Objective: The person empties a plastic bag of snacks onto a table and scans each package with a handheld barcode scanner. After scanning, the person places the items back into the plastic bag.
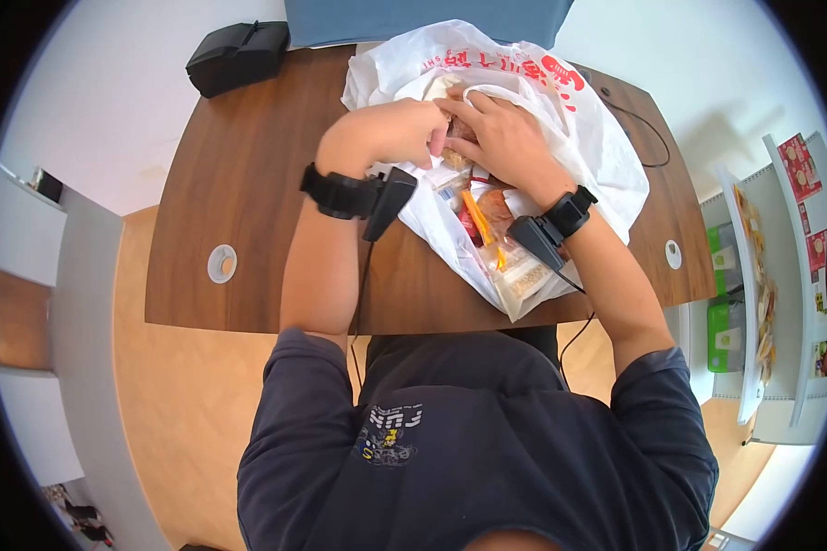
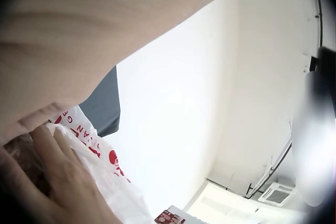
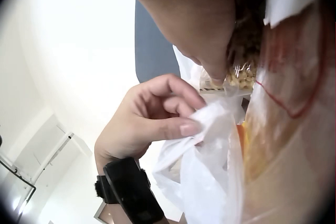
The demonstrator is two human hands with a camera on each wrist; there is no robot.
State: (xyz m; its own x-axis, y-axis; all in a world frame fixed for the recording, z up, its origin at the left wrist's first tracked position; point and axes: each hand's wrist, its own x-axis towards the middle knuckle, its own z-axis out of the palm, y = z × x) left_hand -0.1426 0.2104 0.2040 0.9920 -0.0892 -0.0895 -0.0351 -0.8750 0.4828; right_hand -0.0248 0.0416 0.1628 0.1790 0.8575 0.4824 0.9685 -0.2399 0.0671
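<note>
A white plastic bag (image 1: 606, 156) with red print lies spread on the wooden table, its mouth toward the person. Thumb and fingers of my left hand (image 3: 152, 113) pinch the bag's thin edge in the right wrist view. My right hand (image 1: 510, 133) reaches into the bag, thumb and fingers around a clear packet (image 3: 244, 77) of small pale pieces; its far side is hidden under the fingers. Nearer the person, a packet with an orange strip (image 1: 477, 217) and a clear packet of pale grains (image 1: 524, 275) show in the bag's mouth.
A black case (image 1: 239, 57) sits at the table's far left corner. A round white-rimmed hole (image 1: 221, 264) is at the left, and another (image 1: 674, 254) at the right. A black cable (image 1: 648, 124) runs along the far right. Shelves (image 1: 753, 303) with goods stand at right.
</note>
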